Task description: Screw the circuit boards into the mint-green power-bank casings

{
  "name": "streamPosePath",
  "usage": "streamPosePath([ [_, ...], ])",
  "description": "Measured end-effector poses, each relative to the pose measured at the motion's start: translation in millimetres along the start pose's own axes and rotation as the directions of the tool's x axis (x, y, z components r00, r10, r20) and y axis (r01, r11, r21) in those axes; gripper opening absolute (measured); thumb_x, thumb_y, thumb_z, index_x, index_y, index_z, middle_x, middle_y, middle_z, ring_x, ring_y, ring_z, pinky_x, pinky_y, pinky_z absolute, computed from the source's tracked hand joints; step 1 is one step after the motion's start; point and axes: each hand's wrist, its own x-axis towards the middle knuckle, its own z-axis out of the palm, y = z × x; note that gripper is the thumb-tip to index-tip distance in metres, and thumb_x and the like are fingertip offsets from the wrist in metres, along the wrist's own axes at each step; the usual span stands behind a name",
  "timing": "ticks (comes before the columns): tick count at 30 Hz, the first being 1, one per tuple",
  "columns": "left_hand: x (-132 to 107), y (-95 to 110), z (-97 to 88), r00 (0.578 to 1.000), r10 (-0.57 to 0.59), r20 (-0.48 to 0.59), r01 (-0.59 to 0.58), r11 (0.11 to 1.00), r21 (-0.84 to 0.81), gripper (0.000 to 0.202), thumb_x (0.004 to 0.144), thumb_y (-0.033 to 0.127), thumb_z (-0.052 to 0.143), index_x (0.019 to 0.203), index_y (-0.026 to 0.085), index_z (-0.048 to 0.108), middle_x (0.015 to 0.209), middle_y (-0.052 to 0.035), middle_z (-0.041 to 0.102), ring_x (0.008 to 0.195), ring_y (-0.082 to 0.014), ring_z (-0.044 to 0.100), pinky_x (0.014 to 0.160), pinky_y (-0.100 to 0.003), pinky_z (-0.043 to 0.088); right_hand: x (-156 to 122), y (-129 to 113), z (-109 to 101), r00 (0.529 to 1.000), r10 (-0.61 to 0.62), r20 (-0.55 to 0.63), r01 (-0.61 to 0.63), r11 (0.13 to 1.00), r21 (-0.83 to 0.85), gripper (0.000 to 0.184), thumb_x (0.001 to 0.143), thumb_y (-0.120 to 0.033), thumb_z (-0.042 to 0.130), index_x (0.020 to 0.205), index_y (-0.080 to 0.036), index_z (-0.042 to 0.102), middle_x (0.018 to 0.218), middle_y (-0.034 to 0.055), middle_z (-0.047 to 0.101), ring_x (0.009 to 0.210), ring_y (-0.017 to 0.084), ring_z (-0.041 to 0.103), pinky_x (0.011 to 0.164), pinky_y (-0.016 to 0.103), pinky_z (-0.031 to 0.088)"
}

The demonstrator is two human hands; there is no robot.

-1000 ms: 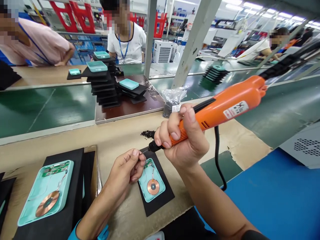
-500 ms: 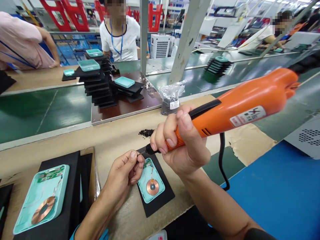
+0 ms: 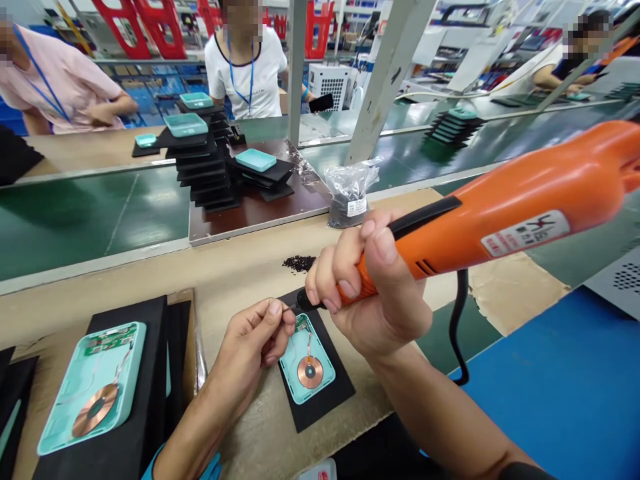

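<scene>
My right hand (image 3: 373, 287) is wrapped around an orange electric screwdriver (image 3: 480, 213), its black nose pointing down and left. The thin bit (image 3: 289, 308) reaches the pinched thumb and fingertips of my left hand (image 3: 257, 340); anything small between them is hidden. Below and right of those fingers lies a turquoise plastic case half (image 3: 295, 373) on a black foam sheet (image 3: 333, 390). Inside it are a round copper coil (image 3: 316, 381) and a green circuit board (image 3: 302, 325), partly covered by my fingers. Behind my right hand is a heap of tiny black screws (image 3: 299, 263).
At left, another turquoise case (image 3: 63, 417) with coil and board sits on black foam. A plastic bag (image 3: 345, 208) of dark small parts stands ahead. Stacked foam sheets and cases (image 3: 205, 167) rest on a brown board (image 3: 220, 230). Co-workers (image 3: 245, 73) are across the green line.
The view has shifted slightly, so the bench sits a little further right. Both hands keep their hold near the bit. A co-worker opposite now shows a dark flat piece.
</scene>
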Motion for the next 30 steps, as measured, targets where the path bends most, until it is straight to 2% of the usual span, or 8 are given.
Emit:
streamPosePath([
  [3, 0, 1, -4.8, 0.972, 0.220, -0.077, -0.189, 0.937, 0.294, 0.036, 0.108, 0.053, 0.061, 0.109, 0.022, 0.079, 0.078, -0.0006, 0.063, 0.070, -0.0161, 0.048, 0.069, -0.032, 0.038, 0, 0, -3, 0.995, 0.029, 0.098, -0.029, 1.000, -0.001, 0.032, 0.102, -0.043, 0.082, 0.101, -0.028, 0.054, 0.056, -0.0140, 0.048, 0.038, 0.010, 0.044, 0.042, 0.025, 0.045],
  [6, 3, -3, -9.6, 0.888, 0.455, -0.061, -0.313, 0.699, 0.643, 0.025, 0.101, 0.039, 0.067, 0.120, 0.027, 0.078, 0.119, -0.0053, 0.074, 0.107, -0.0262, 0.061, 0.095, -0.043, 0.044, 0, 1, -9, 0.981, 0.047, 0.187, -0.042, 0.999, -0.032, 0.032, 0.100, -0.042, 0.086, 0.104, -0.027, 0.058, 0.056, -0.0142, 0.048, 0.038, 0.009, 0.043, 0.040, 0.024, 0.041],
  [8, 5, -9, -10.7, 0.883, 0.469, -0.007, -0.293, 0.564, 0.772, 0.019, 0.094, 0.032, 0.071, 0.111, 0.027, 0.076, 0.117, -0.0044, 0.075, 0.114, -0.0301, 0.061, 0.099, -0.048, 0.040, -1, 5, -14, 0.982, 0.071, 0.178, -0.059, 0.996, -0.069, 0.031, 0.096, -0.037, 0.091, 0.101, -0.026, 0.062, 0.062, -0.0117, 0.052, 0.041, 0.007, 0.043, 0.040, 0.023, 0.042],
  [11, 9, -19, -9.0, 0.911, 0.413, 0.011, -0.223, 0.469, 0.855, 0.012, 0.088, 0.026, 0.069, 0.099, 0.026, 0.072, 0.103, -0.0032, 0.074, 0.108, -0.0308, 0.061, 0.094, -0.050, 0.037, -4, 15, -18, 0.985, 0.145, 0.091, -0.133, 0.982, -0.133, 0.041, 0.080, -0.034, 0.103, 0.093, -0.023, 0.067, 0.078, -0.0058, 0.061, 0.050, 0.008, 0.053, 0.040, 0.022, 0.045],
  [14, 11, -23, -6.6, 0.931, 0.365, -0.010, -0.167, 0.449, 0.878, 0.009, 0.089, 0.026, 0.066, 0.096, 0.026, 0.070, 0.099, -0.0031, 0.072, 0.106, -0.0311, 0.060, 0.090, -0.049, 0.034, -5, 24, -21, 0.975, 0.215, 0.055, -0.203, 0.965, -0.163, 0.045, 0.075, -0.037, 0.107, 0.090, -0.023, 0.068, 0.082, -0.0020, 0.064, 0.058, 0.011, 0.061, 0.042, 0.022, 0.048],
  [20, 13, -21, -5.6, 0.945, 0.325, -0.028, -0.129, 0.450, 0.884, 0.006, 0.088, 0.027, 0.066, 0.091, 0.027, 0.071, 0.092, -0.0030, 0.070, 0.103, -0.0312, 0.058, 0.088, -0.048, 0.031, -1, 31, -21, 0.958, 0.280, 0.070, -0.264, 0.948, -0.180, 0.047, 0.073, -0.046, 0.107, 0.086, -0.023, 0.068, 0.075, -0.0005, 0.062, 0.066, 0.016, 0.065, 0.047, 0.023, 0.054],
  [24, 13, -21, -5.2, 0.951, 0.308, -0.029, -0.117, 0.444, 0.888, 0.005, 0.088, 0.026, 0.066, 0.089, 0.027, 0.070, 0.091, -0.0028, 0.071, 0.101, -0.0311, 0.057, 0.088, -0.048, 0.031, 0, 34, -22, 0.949, 0.303, 0.092, -0.281, 0.940, -0.195, 0.047, 0.076, -0.048, 0.105, 0.084, -0.023, 0.066, 0.073, -0.0014, 0.060, 0.065, 0.015, 0.063, 0.048, 0.023, 0.054],
  [30, 13, -24, -6.8, 0.945, 0.326, -0.017, -0.127, 0.415, 0.901, 0.006, 0.089, 0.025, 0.066, 0.093, 0.027, 0.070, 0.094, -0.0029, 0.073, 0.102, -0.0315, 0.058, 0.088, -0.048, 0.032, -1, 37, -23, 0.949, 0.287, 0.127, -0.268, 0.952, -0.146, 0.046, 0.075, -0.040, 0.106, 0.083, -0.022, 0.065, 0.069, -0.0049, 0.055, 0.056, 0.011, 0.054, 0.049, 0.023, 0.055],
])
